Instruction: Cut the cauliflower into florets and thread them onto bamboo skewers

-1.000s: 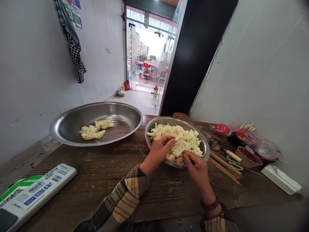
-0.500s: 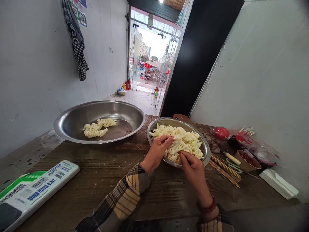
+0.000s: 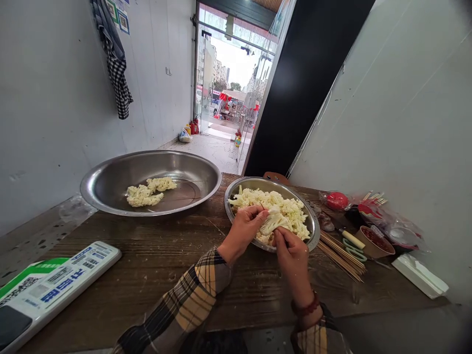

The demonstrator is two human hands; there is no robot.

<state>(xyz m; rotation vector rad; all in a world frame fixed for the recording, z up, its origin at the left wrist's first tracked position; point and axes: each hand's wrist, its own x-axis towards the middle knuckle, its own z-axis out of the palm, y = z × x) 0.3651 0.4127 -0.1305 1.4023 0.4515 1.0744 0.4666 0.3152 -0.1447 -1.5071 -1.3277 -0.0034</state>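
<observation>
Above the near side of a steel bowl (image 3: 313,235) heaped with cut cauliflower (image 3: 291,211), both my hands meet at one pale cauliflower piece (image 3: 275,221). My left hand (image 3: 243,228) pinches its left end between thumb and fingers. A thin dark tip pokes up by those fingertips; I cannot make out what it belongs to. My right hand (image 3: 293,253) is closed at the piece's lower right end, thumb against bent fingers. Whether something thin is also in that pinch is hidden. Bamboo skewers (image 3: 342,258) lie in a bundle right of the bowl.
A larger steel basin (image 3: 106,204) at the left holds two clusters of cauliflower (image 3: 149,191). A white scale-like device (image 3: 66,285) lies front left. Toward the right are green-handled scissors (image 3: 354,250), a tub of red sauce (image 3: 376,241), plastic bags (image 3: 403,233) and a white box (image 3: 420,275).
Between my hands the cauliflower piece has turned slightly and looks more bunched. Both hands keep nearly the same place. The whole view has shifted a little.
</observation>
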